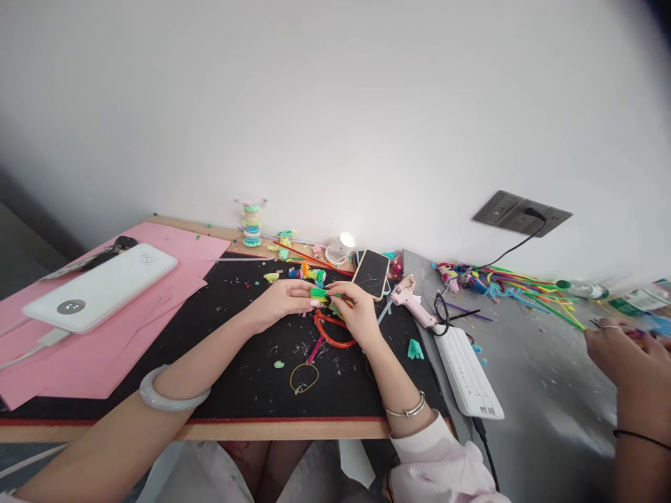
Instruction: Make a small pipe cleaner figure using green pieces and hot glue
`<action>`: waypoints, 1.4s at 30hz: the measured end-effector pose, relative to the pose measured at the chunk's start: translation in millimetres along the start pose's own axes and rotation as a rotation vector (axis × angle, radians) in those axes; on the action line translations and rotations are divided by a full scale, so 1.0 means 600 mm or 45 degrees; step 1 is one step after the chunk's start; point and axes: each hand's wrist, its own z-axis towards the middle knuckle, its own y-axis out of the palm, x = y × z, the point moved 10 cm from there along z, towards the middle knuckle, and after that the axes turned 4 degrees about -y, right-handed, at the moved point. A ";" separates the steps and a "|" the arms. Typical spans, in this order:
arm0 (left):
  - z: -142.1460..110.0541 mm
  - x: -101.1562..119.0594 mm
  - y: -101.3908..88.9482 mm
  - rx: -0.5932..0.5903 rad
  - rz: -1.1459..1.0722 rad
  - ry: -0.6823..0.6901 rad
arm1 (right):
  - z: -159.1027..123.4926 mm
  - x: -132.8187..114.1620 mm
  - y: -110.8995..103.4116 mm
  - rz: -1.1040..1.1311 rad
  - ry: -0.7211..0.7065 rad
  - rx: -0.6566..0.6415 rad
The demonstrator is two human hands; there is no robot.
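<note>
My left hand (280, 304) and my right hand (357, 313) meet over the black mat (220, 363). Both have their fingertips pinched on a small bright green fuzzy bundle (318, 294), which looks like folded pipe cleaner. Fingers hide part of it. Just behind lies a multicoloured fuzzy piece (307, 272). Below my right hand, a red-orange ring (335, 343) rests on the mat, partly covered. A magenta strip (315, 349) leads from it toward a thin yellowish loop (304, 378). A turquoise fuzzy piece (414, 349) lies right of my right wrist.
A phone (373, 269), a paper cup (342, 248) and a pink glue gun (412, 300) stand beyond my hands. White power banks lie left (105, 286) and right (466, 370), the left on pink paper (152, 328). Another person's hand (623, 349) works near pipe cleaners (529, 288).
</note>
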 end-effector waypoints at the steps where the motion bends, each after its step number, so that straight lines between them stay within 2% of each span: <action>1: 0.000 0.001 -0.001 0.005 -0.002 0.001 | 0.000 -0.001 0.001 0.003 -0.009 -0.006; 6: 0.000 0.004 -0.003 0.014 0.016 0.038 | -0.001 -0.005 0.003 -0.006 -0.042 -0.015; 11: 0.002 0.002 -0.007 0.058 0.068 0.051 | -0.006 0.018 0.000 -0.020 0.111 0.025; 17: 0.001 0.017 -0.011 0.123 0.310 0.132 | -0.012 0.036 -0.025 0.106 0.270 0.239; 21: -0.005 0.038 -0.018 0.238 0.628 0.285 | -0.014 0.045 -0.029 0.267 0.336 0.306; 25: -0.019 0.067 -0.017 0.387 1.008 0.511 | -0.012 0.046 -0.016 0.380 0.310 0.255; 28: -0.033 0.089 -0.022 0.573 1.260 0.630 | -0.012 0.048 -0.002 0.435 0.323 0.192; 30: -0.044 0.101 -0.030 0.700 1.314 0.659 | -0.012 0.047 0.002 0.417 0.332 0.165; 32: -0.054 0.110 -0.034 0.758 1.248 0.693 | -0.012 0.042 0.005 0.388 0.314 0.141; 34: -0.057 0.113 -0.030 0.686 1.054 0.719 | -0.012 0.038 0.011 0.381 0.301 0.095; 37: -0.041 0.093 -0.003 0.353 0.724 0.630 | -0.014 0.036 0.024 0.387 0.300 0.009; 38: -0.036 0.085 0.004 0.288 0.664 0.587 | -0.014 0.035 0.027 0.386 0.297 -0.013; 42: -0.028 0.070 0.002 0.283 0.584 0.503 | -0.016 0.034 0.033 0.364 0.287 -0.051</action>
